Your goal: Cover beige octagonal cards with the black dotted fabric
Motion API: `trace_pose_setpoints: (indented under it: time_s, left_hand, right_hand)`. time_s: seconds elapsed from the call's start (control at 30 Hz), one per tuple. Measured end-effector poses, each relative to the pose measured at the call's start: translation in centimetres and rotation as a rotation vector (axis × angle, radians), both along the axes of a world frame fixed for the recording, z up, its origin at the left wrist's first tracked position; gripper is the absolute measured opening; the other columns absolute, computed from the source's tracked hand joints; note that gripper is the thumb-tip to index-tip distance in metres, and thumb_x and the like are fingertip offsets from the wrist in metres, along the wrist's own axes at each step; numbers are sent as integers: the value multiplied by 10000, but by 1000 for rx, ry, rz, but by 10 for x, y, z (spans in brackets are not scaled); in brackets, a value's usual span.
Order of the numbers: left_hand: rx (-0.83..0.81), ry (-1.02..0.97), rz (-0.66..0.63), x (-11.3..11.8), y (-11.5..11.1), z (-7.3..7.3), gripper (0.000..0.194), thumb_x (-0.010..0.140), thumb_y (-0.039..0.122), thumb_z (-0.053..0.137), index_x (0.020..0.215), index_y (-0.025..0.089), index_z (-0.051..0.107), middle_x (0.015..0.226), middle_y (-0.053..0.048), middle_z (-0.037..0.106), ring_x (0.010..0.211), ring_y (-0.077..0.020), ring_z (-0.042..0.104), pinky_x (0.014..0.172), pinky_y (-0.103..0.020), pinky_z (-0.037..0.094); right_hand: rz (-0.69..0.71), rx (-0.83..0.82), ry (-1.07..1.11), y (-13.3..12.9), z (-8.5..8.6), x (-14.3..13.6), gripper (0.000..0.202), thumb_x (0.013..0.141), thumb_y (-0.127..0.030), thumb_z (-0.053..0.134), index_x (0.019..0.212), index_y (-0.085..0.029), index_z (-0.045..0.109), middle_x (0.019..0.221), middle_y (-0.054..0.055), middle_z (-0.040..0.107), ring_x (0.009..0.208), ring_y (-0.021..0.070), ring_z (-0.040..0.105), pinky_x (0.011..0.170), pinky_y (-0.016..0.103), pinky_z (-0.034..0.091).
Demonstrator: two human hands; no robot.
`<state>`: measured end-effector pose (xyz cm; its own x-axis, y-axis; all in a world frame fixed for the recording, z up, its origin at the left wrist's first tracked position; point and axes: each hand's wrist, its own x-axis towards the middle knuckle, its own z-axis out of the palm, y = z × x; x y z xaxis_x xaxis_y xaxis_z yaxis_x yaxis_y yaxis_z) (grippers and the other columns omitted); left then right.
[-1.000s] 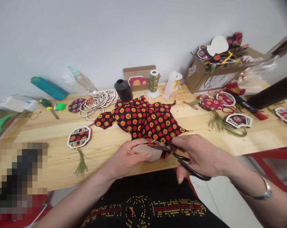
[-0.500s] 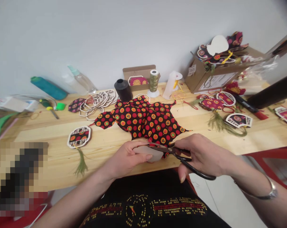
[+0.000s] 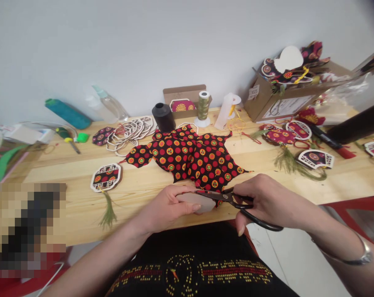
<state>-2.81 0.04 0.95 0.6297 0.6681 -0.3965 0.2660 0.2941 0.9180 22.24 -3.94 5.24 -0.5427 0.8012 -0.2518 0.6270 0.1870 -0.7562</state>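
Near the table's front edge, my left hand (image 3: 171, 206) is closed on a pale grey-white template (image 3: 199, 203), thumb on top of its flat face. Black patterned fabric (image 3: 205, 165) with red dots and flowers lies behind it, and some of it shows at the template's upper edge. My right hand (image 3: 261, 202) grips black-handled scissors (image 3: 225, 196), fingers in the loops and thumb low. Their blades point left along the template's upper edge, over the fabric. Whatever lies under the template is hidden.
Tasselled ornaments (image 3: 106, 177) lie left and right. Behind the fabric stand a black thread cone (image 3: 163, 116) and a green thread spool (image 3: 203, 108). Wooden frames (image 3: 137, 128) are piled at back left, and a full cardboard box (image 3: 282, 103) stands at back right.
The view has shifted slightly, so things appear a little farther right. The scissors' blades look closer together at the template's edge. Both hands keep their holds.
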Motion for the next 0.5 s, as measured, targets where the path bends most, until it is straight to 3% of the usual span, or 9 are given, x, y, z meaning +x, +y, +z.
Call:
trace_pose_setpoints:
  time_s: [0.2,0.5]
  left_hand:
    - [47,43,-30,0,1,2,252,742,297,714,987,240,738,926,-1,694,784,-142,587,719,-257,441]
    - [-3,-1,-46,4,-2,6,279,750,258,700,1026,233,725,937,-4,721,807,-146,612,726,-259,456]
  right_hand:
    - [40,102,-98,1,5,-2,209,739,-271,711,623,-199,553,564,-26,600,509,113,492,480,238,291]
    - [49,122,-158,1,4,-5,278,758,-350,695,615,-198,511,599,-6,597,528,118,483,498,239,284]
